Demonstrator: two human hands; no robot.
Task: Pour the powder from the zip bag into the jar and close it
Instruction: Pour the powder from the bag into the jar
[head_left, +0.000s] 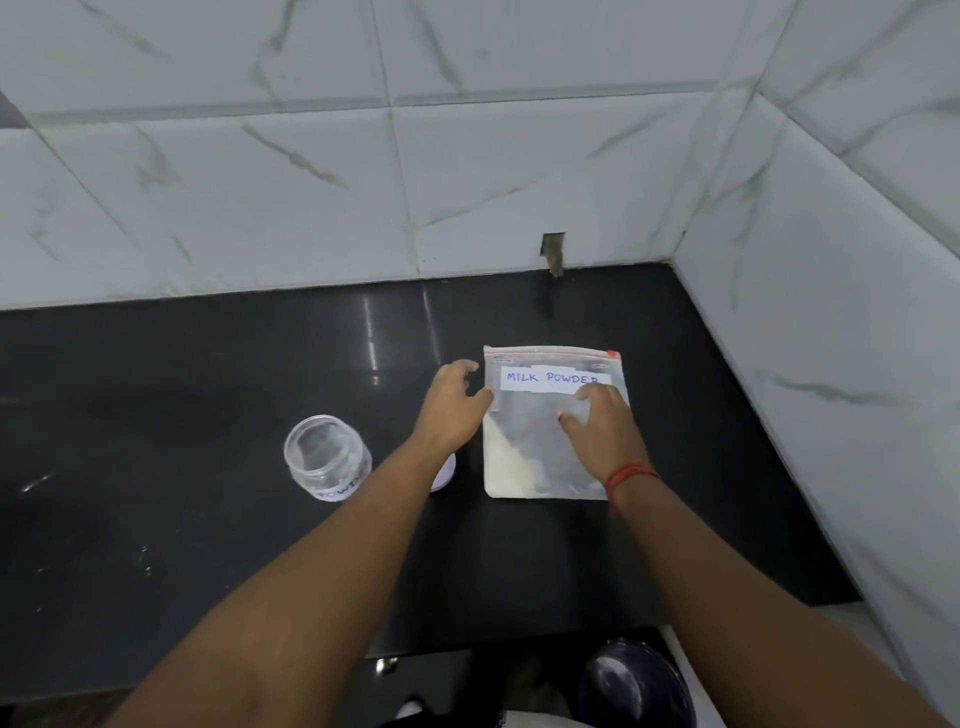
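Observation:
A clear zip bag (524, 457) labelled "MILK POWDER" lies flat on the black counter (208, 519), with pale powder gathered in its lower left corner and a red zip slider at its top right. My right hand (602, 431) rests on the bag's right half, fingers spread. My left hand (457, 405) touches the bag's left edge with the thumb, fingers apart. A clear jar (324, 457) stands open and upright to the left, a label near its base. Its white lid (445, 475) peeks out from under my left forearm.
Marble-patterned tiled walls (467, 182) close the counter at the back and on the right, forming a corner. A dark round object (634, 680) sits below the counter's front edge. A small hole shows in the wall above the bag.

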